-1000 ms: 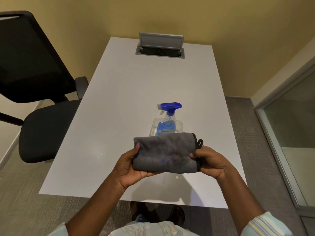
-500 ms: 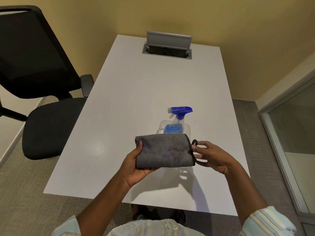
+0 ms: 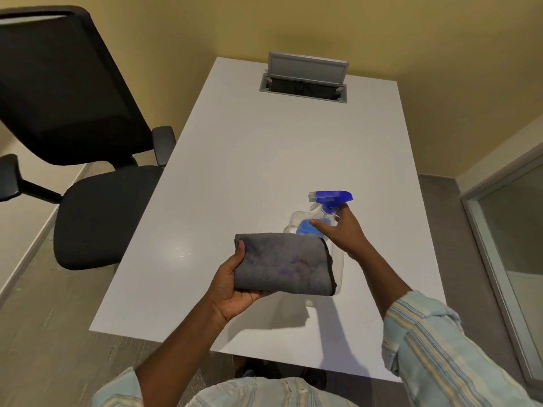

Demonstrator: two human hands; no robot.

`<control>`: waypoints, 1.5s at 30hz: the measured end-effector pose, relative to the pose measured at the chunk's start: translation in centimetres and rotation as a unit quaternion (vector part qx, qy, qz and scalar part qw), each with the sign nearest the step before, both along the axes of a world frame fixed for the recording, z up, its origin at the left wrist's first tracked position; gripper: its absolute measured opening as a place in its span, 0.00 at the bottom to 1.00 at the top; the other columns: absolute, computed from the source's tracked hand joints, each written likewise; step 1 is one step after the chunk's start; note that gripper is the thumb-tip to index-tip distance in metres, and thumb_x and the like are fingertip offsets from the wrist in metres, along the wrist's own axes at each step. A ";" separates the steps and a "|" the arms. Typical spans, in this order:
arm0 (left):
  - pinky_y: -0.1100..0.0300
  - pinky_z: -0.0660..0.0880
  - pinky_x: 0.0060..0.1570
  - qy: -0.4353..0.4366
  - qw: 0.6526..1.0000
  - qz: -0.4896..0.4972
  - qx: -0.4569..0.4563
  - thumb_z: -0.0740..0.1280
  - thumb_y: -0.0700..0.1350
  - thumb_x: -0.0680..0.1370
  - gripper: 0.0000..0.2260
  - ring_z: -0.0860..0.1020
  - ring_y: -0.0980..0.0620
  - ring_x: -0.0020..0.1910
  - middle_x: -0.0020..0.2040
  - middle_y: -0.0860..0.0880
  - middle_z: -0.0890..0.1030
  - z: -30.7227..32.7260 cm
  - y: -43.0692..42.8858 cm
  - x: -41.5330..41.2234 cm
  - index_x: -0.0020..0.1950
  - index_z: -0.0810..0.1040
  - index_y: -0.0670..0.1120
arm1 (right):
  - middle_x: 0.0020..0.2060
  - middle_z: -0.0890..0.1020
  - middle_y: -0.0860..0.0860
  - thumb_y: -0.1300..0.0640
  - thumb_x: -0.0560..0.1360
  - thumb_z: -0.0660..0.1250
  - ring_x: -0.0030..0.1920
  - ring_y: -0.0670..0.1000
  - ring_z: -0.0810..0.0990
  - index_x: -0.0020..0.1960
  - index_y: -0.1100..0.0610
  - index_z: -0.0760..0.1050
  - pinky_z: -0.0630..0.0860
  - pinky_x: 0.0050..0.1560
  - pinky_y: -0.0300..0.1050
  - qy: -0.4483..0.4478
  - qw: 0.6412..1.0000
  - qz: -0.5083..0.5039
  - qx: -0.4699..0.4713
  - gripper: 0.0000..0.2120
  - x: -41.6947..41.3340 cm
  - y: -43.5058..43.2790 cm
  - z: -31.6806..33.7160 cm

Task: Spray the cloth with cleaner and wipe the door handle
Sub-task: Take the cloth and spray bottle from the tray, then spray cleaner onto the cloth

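A folded grey cloth [image 3: 283, 264] with a dark hem lies in my left hand [image 3: 232, 289], held above the white table [image 3: 235, 171]. Behind it stands a clear spray bottle [image 3: 320, 218] with blue liquid and a blue trigger head; the cloth hides its lower part. My right hand [image 3: 342, 230] is at the bottle's neck with fingers spread, just under the trigger head, not closed around it. No door handle is in view.
A black office chair [image 3: 88, 171] stands at the table's left side. A grey cable box with its lid raised [image 3: 305, 74] sits at the table's far end. A glass partition with a grey frame [image 3: 505, 245] runs along the right.
My right hand let go of the cloth's right edge and moved up to the spray bottle's neck. The left hand now holds the cloth alone.
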State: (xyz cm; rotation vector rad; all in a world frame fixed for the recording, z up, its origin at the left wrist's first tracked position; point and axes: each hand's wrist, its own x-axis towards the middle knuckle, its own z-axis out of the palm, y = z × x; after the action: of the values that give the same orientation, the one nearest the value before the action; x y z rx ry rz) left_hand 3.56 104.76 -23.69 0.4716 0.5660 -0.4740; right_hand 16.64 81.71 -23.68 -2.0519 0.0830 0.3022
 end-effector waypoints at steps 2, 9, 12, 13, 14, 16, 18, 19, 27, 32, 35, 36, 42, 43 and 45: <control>0.39 0.81 0.46 0.006 1.000 0.005 0.004 0.68 0.53 0.74 0.19 0.82 0.34 0.56 0.58 0.36 0.83 0.2 0.4 0.1 0.59 0.82 0.42 | 0.56 0.75 0.50 0.52 0.71 0.74 0.57 0.51 0.74 0.64 0.58 0.67 0.70 0.53 0.44 0.005 1.000 -0.016 0.008 0.26 0.5 0.4 -0.5; 0.41 0.82 0.42 0.015 0.998 0.014 0.063 0.69 0.41 0.71 0.19 0.84 0.36 0.49 0.49 0.38 0.86 0.1 1.2 0.0 0.62 0.75 0.44 | 0.53 0.80 0.56 0.57 0.73 0.72 0.54 0.56 0.79 0.60 0.60 0.71 0.75 0.51 0.46 0.008 0.998 -0.028 0.052 0.19 1.3 -0.2 -0.9; 0.41 0.82 0.41 0.032 0.997 0.015 0.076 0.71 0.40 0.68 0.20 0.83 0.36 0.50 0.50 0.37 0.85 0.0 1.2 0.1 0.59 0.76 0.44 | 0.56 0.80 0.58 0.57 0.73 0.72 0.56 0.57 0.78 0.62 0.62 0.70 0.76 0.55 0.50 0.013 0.999 -0.023 0.042 0.21 1.6 -0.2 -0.9; 0.41 0.82 0.42 0.038 0.996 0.018 0.080 0.70 0.40 0.67 0.20 0.81 0.36 0.51 0.52 0.38 0.83 0.0 1.3 0.2 0.58 0.77 0.44 | 0.56 0.79 0.58 0.57 0.73 0.72 0.56 0.57 0.78 0.62 0.62 0.70 0.75 0.55 0.50 0.011 0.999 -0.023 0.038 0.21 1.6 -0.2 -0.9; 0.41 0.82 0.42 0.041 0.995 0.022 0.083 0.70 0.40 0.67 0.20 0.80 0.36 0.53 0.54 0.38 0.81 0.0 1.3 0.2 0.58 0.77 0.45 | 0.55 0.79 0.57 0.57 0.73 0.72 0.55 0.56 0.78 0.61 0.61 0.70 0.75 0.53 0.49 0.008 0.999 -0.024 0.036 0.20 1.7 -0.1 -0.7; 0.42 0.82 0.41 0.040 0.995 0.032 0.085 0.70 0.40 0.68 0.19 0.78 0.36 0.54 0.55 0.38 0.79 0.1 1.4 0.2 0.58 0.76 0.45 | 0.53 0.79 0.54 0.55 0.73 0.72 0.54 0.54 0.77 0.58 0.58 0.70 0.74 0.50 0.45 -0.004 0.999 -0.027 0.037 0.17 1.8 -0.1 0.0; 0.42 0.82 0.40 0.033 0.995 0.039 0.087 0.70 0.41 0.67 0.20 0.78 0.36 0.54 0.56 0.38 0.78 0.1 1.5 0.2 0.59 0.76 0.45 | 0.51 0.79 0.53 0.55 0.74 0.71 0.54 0.54 0.78 0.57 0.57 0.70 0.74 0.50 0.45 -0.025 0.999 -0.013 0.041 0.15 1.9 -0.3 1.2; 0.43 0.82 0.40 0.030 0.995 0.042 0.088 0.70 0.41 0.66 0.21 0.78 0.35 0.54 0.56 0.38 0.78 0.1 1.5 0.2 0.59 0.76 0.45 | 0.51 0.79 0.53 0.55 0.74 0.70 0.54 0.55 0.78 0.57 0.57 0.71 0.75 0.51 0.46 -0.035 0.998 -0.003 0.047 0.14 2.0 -0.5 1.9; 0.42 0.82 0.40 0.008 0.993 0.068 0.093 0.66 0.42 0.69 0.18 0.82 0.36 0.48 0.55 0.38 0.80 0.1 2.1 1.0 0.59 0.76 0.45 | 0.52 0.80 0.59 0.55 0.72 0.70 0.52 0.57 0.80 0.60 0.61 0.70 0.77 0.51 0.43 -0.095 0.992 0.027 0.073 0.19 0.7 -2.8 8.0; 0.40 0.81 0.43 -0.011 0.993 0.066 0.096 0.66 0.42 0.69 0.19 0.84 0.37 0.46 0.54 0.38 0.81 0.5 1.9 1.7 0.60 0.76 0.45 | 0.44 0.80 0.56 0.58 0.72 0.71 0.47 0.57 0.80 0.52 0.55 0.73 0.77 0.49 0.47 -0.104 0.989 0.008 0.107 0.12 -1.2 -4.3 10.3; 0.40 0.81 0.42 -0.020 0.993 0.067 0.096 0.66 0.42 0.69 0.19 0.85 0.37 0.45 0.52 0.38 0.83 0.8 1.5 2.1 0.60 0.76 0.45 | 0.49 0.80 0.61 0.63 0.73 0.69 0.49 0.58 0.79 0.57 0.62 0.73 0.77 0.53 0.53 -0.080 0.990 0.032 0.113 0.14 -1.6 -5.9 10.7; 0.40 0.81 0.42 -0.024 0.993 0.067 0.095 0.66 0.42 0.69 0.19 0.85 0.37 0.45 0.51 0.38 0.84 1.0 1.3 2.2 0.60 0.76 0.45 | 0.52 0.79 0.63 0.65 0.73 0.69 0.51 0.60 0.79 0.59 0.65 0.72 0.77 0.55 0.56 -0.071 0.991 0.044 0.107 0.16 -1.6 -6.4 10.7; 0.41 0.81 0.43 -0.045 0.994 0.048 0.089 0.66 0.43 0.69 0.17 0.85 0.38 0.45 0.48 0.39 0.86 1.6 0.2 2.8 0.58 0.77 0.44 | 0.51 0.83 0.58 0.60 0.70 0.72 0.51 0.60 0.82 0.55 0.60 0.78 0.79 0.52 0.57 -0.025 0.988 0.128 0.082 0.14 -1.9 -8.3 10.9; 0.41 0.81 0.43 -0.046 0.994 0.044 0.089 0.67 0.43 0.69 0.18 0.85 0.38 0.46 0.49 0.39 0.86 1.6 0.0 2.8 0.59 0.77 0.43 | 0.51 0.84 0.57 0.60 0.71 0.72 0.51 0.58 0.82 0.54 0.59 0.79 0.79 0.52 0.56 -0.017 0.987 0.144 0.072 0.13 -1.9 -8.4 10.9; 0.41 0.81 0.45 -0.051 0.994 0.039 0.089 0.67 0.42 0.68 0.20 0.84 0.38 0.47 0.50 0.40 0.85 1.7 -0.3 2.8 0.60 0.76 0.43 | 0.48 0.85 0.53 0.63 0.72 0.72 0.49 0.54 0.83 0.52 0.57 0.80 0.81 0.51 0.49 -0.015 0.982 0.186 0.034 0.10 -1.9 -8.5 10.8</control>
State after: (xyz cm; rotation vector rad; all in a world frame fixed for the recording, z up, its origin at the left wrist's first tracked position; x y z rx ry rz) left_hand 6.35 104.41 -21.96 0.6376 0.5291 -0.3239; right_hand 14.75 73.20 -12.92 -1.9956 -0.3290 0.4968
